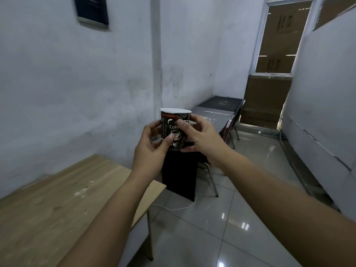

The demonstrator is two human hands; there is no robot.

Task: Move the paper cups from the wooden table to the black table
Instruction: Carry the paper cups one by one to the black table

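Head view: upright paper cup (pixel 175 130) between left hand (pixel 152 149) and right hand (pixel 202 135) grips.

1. The left hand (pixel 154 145) and right hand (pixel 200 133) cover both flanks of the paper cup (pixel 174 130), and its printed words are partly hidden.
2. The wooden counter (pixel 57 205) runs off the left and bottom edges.
3. The dark frame (pixel 91 10) on the wall is blurred and cropped at the top.

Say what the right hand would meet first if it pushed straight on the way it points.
The right hand already touches the paper cup; beyond that, probably the black table, though depth is unclear.
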